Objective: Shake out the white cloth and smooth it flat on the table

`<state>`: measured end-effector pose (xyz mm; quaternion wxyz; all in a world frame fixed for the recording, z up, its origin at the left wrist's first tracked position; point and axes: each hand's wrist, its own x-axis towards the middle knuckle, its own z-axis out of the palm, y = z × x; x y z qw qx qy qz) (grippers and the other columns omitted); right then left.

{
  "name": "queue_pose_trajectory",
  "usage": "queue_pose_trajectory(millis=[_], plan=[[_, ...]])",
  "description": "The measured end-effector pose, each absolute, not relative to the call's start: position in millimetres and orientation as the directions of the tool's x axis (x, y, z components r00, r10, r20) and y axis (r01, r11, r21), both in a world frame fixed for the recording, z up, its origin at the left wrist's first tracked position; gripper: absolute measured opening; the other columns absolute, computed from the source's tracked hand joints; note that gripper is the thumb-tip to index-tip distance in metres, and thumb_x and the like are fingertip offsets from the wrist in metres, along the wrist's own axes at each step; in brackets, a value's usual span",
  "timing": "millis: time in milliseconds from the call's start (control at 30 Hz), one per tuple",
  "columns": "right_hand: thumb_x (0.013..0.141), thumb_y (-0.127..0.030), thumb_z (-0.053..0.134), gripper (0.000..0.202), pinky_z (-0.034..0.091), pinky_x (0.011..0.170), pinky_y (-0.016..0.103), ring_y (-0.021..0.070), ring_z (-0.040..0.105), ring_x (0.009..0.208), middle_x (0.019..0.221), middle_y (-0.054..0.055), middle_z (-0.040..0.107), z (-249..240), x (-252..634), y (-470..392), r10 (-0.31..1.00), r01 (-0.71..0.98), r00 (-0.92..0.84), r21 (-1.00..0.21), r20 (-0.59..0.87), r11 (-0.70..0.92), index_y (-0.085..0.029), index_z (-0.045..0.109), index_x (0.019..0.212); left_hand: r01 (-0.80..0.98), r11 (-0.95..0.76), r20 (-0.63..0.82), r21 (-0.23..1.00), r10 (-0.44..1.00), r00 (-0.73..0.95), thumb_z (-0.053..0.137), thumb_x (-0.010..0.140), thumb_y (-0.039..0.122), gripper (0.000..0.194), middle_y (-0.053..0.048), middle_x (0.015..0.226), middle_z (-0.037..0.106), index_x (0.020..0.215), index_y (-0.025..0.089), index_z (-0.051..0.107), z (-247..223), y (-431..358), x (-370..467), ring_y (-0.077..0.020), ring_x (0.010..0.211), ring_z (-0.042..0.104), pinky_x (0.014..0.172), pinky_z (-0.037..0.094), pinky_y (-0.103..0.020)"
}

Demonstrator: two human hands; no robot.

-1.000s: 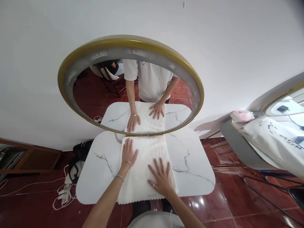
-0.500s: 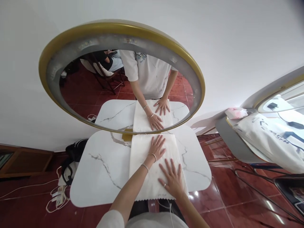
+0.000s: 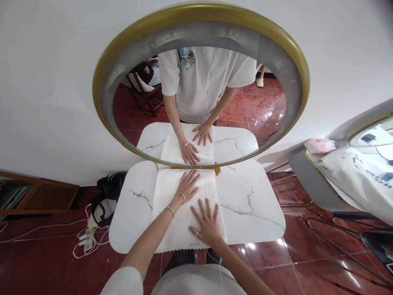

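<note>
Rests the left hand (image 3: pixel 187 187) palm down on a soft white cloth with a wavy border (image 3: pixel 181 229), near its far edge, with fingers stretched and a little spread. Rests the right hand (image 3: pixel 208 224) also palm down on the same cloth, closer to the body and to the right edge, with fingers spread wide. Has both hands flat and unfolded, near each other but apart. Wears two thin pale bracelets (image 3: pixel 170 210) on the left wrist and a light ring (image 3: pixel 197 234) on the right thumb.

Has the cloth laid flat in the middle of a white rounded table with grey marble-like veins (image 3: pixel 132 221), just in front of a large oval mirror with a gold frame (image 3: pixel 199 9). Shows in the mirror the same hands, the cloth and a white short-sleeved shirt with blue print (image 3: pixel 202 90).

Includes on the left, on the dark red tiled floor (image 3: pixel 267 262), a black bag (image 3: pixel 111 186) and a white power strip with tangled cables (image 3: pixel 89 239). Includes on the right a grey-sided table (image 3: pixel 310 174) with a pink-and-white packet (image 3: pixel 319 145) and a white fabric bag with dark lettering (image 3: pixel 362 172) on top.
</note>
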<state>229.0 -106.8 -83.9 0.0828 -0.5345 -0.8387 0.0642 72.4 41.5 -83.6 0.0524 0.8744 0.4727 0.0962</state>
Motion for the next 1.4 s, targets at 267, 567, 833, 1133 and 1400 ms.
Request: queue_pose_trajectory(millis=[267,567,833,1133,1400], plan=[[0.090,-0.062,0.039,0.073,-0.002,0.105,0.072,0.0400,-0.001,0.145,0.160,0.006,0.006,-88,169,-108,0.894,0.870,-0.439,-0.207,0.091,0.448,-0.037,0.009,0.152,0.821,-0.550,0.141,0.153,0.835,0.532,0.044,0.093,0.037,0.061,-0.009,0.159,0.019,0.149,0.020,0.026,-84,38,7,-0.0239,0.147,0.013,0.119,0.011,-0.047],[0.090,-0.061,0.042,0.072,0.007,0.106,0.073,0.0407,0.010,0.144,0.159,0.005,0.015,-92,134,-125,0.901,0.878,-0.415,-0.203,0.129,0.434,-0.037,0.014,0.151,0.817,-0.549,0.137,0.175,0.836,0.532,0.042,0.094,0.037,0.061,-0.010,0.159,0.017,0.150,0.021,0.024,-88,22,-23,-0.0252,0.148,0.011,0.118,0.015,-0.049],[0.099,-0.030,0.033,0.066,0.026,0.112,0.052,0.0277,0.014,0.146,0.153,0.014,0.030,-99,131,-48,0.910,0.925,-0.216,-0.224,0.355,0.307,-0.015,-0.002,0.154,0.967,-0.141,0.196,0.211,0.975,0.099,0.038,0.096,0.042,0.053,-0.012,0.159,0.018,0.147,0.029,0.032,-95,-14,-65,-0.0342,0.145,0.019,0.113,0.012,-0.065],[0.096,-0.029,0.034,0.065,0.024,0.115,0.046,0.0258,0.014,0.146,0.156,0.015,0.021,-92,86,14,0.883,0.886,-0.366,-0.179,0.293,0.427,-0.006,0.011,0.152,0.984,-0.025,0.120,0.175,0.993,0.004,0.045,0.093,0.046,0.054,-0.010,0.158,0.022,0.145,0.033,0.036,-82,-3,-107,-0.0322,0.146,0.018,0.112,0.006,-0.066],[0.096,-0.024,0.032,0.049,0.031,0.107,0.049,0.0310,0.046,0.127,0.134,0.020,0.054,-82,44,83,0.962,0.946,-0.246,-0.188,0.122,0.265,-0.002,0.047,0.137,0.976,0.006,0.126,0.216,0.991,-0.034,0.042,0.092,0.048,0.056,-0.011,0.158,0.021,0.145,0.030,0.037,-83,55,-115,-0.0348,0.146,0.016,0.110,0.002,-0.069]])
